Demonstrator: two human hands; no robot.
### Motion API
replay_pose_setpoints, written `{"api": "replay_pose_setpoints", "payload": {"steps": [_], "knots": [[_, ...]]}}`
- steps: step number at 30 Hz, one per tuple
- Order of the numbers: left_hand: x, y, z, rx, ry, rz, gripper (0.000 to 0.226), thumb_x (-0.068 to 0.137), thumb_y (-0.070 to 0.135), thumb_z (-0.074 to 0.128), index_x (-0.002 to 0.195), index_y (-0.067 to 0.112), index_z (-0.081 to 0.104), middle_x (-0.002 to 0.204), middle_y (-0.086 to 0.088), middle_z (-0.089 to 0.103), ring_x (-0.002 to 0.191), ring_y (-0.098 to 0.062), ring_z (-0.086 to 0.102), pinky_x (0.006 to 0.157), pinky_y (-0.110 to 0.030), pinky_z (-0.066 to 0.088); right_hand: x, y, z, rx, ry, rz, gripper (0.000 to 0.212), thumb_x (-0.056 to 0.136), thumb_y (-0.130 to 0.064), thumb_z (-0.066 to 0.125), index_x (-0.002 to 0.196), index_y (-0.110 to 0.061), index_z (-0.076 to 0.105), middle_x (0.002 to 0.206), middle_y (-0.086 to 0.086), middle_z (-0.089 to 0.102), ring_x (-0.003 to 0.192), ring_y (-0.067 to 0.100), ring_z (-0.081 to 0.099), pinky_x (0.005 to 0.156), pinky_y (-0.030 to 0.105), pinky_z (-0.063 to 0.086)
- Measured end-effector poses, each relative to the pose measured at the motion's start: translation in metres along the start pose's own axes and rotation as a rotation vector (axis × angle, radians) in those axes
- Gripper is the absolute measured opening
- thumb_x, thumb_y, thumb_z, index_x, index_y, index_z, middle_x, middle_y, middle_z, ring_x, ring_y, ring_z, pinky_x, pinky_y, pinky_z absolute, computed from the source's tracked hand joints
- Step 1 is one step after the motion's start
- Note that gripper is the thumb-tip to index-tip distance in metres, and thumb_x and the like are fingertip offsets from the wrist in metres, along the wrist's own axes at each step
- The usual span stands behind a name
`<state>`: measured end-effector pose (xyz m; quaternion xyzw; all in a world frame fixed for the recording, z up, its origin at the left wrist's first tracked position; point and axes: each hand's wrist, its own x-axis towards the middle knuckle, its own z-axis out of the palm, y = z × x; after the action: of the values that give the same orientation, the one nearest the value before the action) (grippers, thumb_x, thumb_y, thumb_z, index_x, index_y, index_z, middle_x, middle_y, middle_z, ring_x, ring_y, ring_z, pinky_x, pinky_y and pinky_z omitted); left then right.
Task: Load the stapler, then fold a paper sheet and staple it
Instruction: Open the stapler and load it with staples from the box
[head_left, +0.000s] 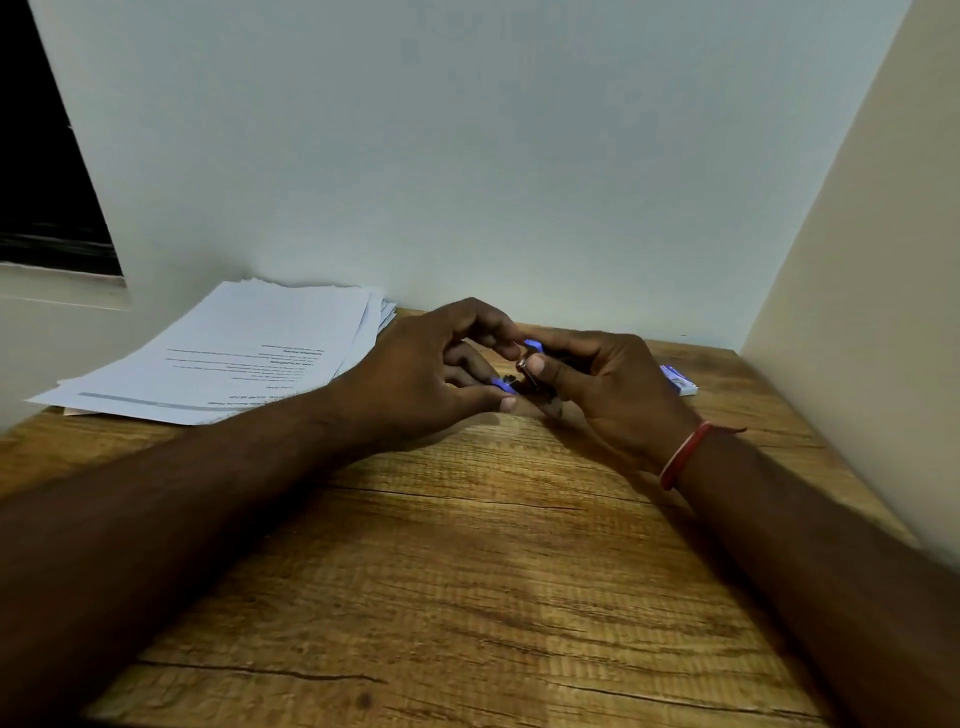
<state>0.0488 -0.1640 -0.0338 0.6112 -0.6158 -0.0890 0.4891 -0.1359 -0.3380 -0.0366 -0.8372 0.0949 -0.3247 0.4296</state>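
Both hands meet over the wooden desk (467, 571), beside the paper stack (234, 353): left hand (415, 384) and right hand (608, 395) clasp a small blue stapler (511, 376), apparently mid-loading. Next, seating staples, likely from the small box (678, 379) behind the right hand.

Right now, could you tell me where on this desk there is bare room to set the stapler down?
The widest bare patch of the wooden table is the near half, between the two forearms. The far left is taken by the paper stack, the far middle by the left hand and right hand around the stapler, and a small box lies far right.
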Motion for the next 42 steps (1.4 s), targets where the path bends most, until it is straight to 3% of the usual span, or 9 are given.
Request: {"api": "replay_pose_setpoints", "payload": {"steps": [5, 10, 13, 15, 19, 23, 28, 34, 42], "knots": [[0.000, 0.003, -0.003, 0.130, -0.008, 0.082, 0.071, 0.078, 0.021, 0.103, 0.141, 0.031, 0.073, 0.123, 0.011, 0.075, 0.091, -0.016, 0.081, 0.092, -0.041, 0.068, -0.001, -0.002, 0.001, -0.026, -0.014, 0.052, 0.023, 0.102, -0.020, 0.077, 0.123, -0.018, 0.084, 0.110, -0.011, 0.085, 0.105, 0.001, 0.078, 0.085, 0.014, 0.055], [0.001, 0.001, -0.005, 0.180, -0.024, 0.120, 0.060, 0.080, 0.035, 0.101, 0.135, 0.029, 0.079, 0.125, 0.015, 0.072, 0.097, -0.015, 0.078, 0.088, -0.040, 0.068, -0.007, -0.008, 0.000, -0.052, -0.172, 0.087, 0.021, 0.107, -0.031, 0.070, 0.117, -0.023, 0.086, 0.105, -0.005, 0.085, 0.094, 0.009, 0.077, 0.076, 0.013, 0.053], [0.001, 0.000, -0.003, 0.207, -0.025, 0.079, 0.056, 0.082, 0.031, 0.100, 0.134, 0.029, 0.079, 0.118, 0.018, 0.075, 0.100, -0.009, 0.077, 0.091, -0.039, 0.067, -0.008, -0.011, -0.003, -0.008, -0.303, 0.073, 0.033, 0.094, -0.031, 0.084, 0.126, -0.025, 0.082, 0.113, -0.009, 0.084, 0.106, 0.012, 0.077, 0.086, 0.021, 0.058], [0.001, 0.000, -0.003, 0.204, -0.023, 0.049, 0.049, 0.083, 0.028, 0.099, 0.128, 0.030, 0.082, 0.110, 0.018, 0.078, 0.100, -0.008, 0.078, 0.093, -0.037, 0.067, -0.006, -0.007, -0.002, -0.149, -0.342, 0.055, 0.040, 0.088, -0.032, 0.091, 0.126, -0.030, 0.081, 0.109, -0.011, 0.082, 0.098, 0.006, 0.075, 0.081, 0.023, 0.056], [0.000, -0.001, -0.004, 0.183, -0.010, 0.016, 0.043, 0.077, 0.028, 0.103, 0.116, 0.032, 0.084, 0.103, 0.020, 0.081, 0.098, -0.008, 0.079, 0.092, -0.038, 0.067, -0.001, 0.003, 0.005, -0.359, -0.307, -0.011, 0.030, 0.095, -0.035, 0.086, 0.125, -0.032, 0.079, 0.103, -0.017, 0.079, 0.092, 0.000, 0.071, 0.076, 0.016, 0.050], [0.001, -0.006, -0.002, 0.129, 0.007, -0.024, 0.044, 0.074, 0.027, 0.105, 0.110, 0.030, 0.081, 0.101, 0.009, 0.083, 0.095, -0.012, 0.081, 0.091, -0.047, 0.068, -0.001, 0.004, 0.011, -0.434, -0.309, -0.098, 0.024, 0.102, -0.039, 0.077, 0.124, -0.032, 0.076, 0.107, -0.015, 0.077, 0.097, 0.005, 0.069, 0.081, 0.029, 0.057], [0.003, -0.009, 0.003, 0.093, 0.024, -0.054, 0.046, 0.072, 0.023, 0.106, 0.109, 0.025, 0.079, 0.100, 0.003, 0.083, 0.094, -0.015, 0.081, 0.090, -0.045, 0.069, 0.000, 0.009, 0.016, -0.573, -0.268, -0.208, 0.028, 0.106, -0.032, 0.071, 0.131, -0.020, 0.070, 0.117, -0.004, 0.074, 0.100, 0.010, 0.064, 0.084, 0.032, 0.054], [0.004, -0.013, 0.005, 0.085, 0.047, -0.048, 0.048, 0.071, 0.022, 0.106, 0.109, 0.026, 0.078, 0.100, 0.005, 0.082, 0.096, -0.014, 0.081, 0.091, -0.046, 0.069, -0.002, 0.013, 0.019, -0.663, -0.226, -0.232, 0.036, 0.107, -0.029, 0.068, 0.140, -0.020, 0.062, 0.125, 0.000, 0.069, 0.101, 0.008, 0.057, 0.081, 0.027, 0.044], [0.005, -0.013, 0.007, 0.083, 0.073, -0.037, 0.047, 0.072, 0.017, 0.106, 0.109, 0.023, 0.078, 0.098, 0.004, 0.081, 0.094, -0.014, 0.081, 0.089, -0.045, 0.069, -0.003, 0.012, 0.019, -0.714, -0.209, -0.234, 0.042, 0.106, -0.033, 0.069, 0.145, -0.022, 0.056, 0.130, 0.000, 0.068, 0.106, 0.016, 0.063, 0.086, 0.036, 0.057]]}}
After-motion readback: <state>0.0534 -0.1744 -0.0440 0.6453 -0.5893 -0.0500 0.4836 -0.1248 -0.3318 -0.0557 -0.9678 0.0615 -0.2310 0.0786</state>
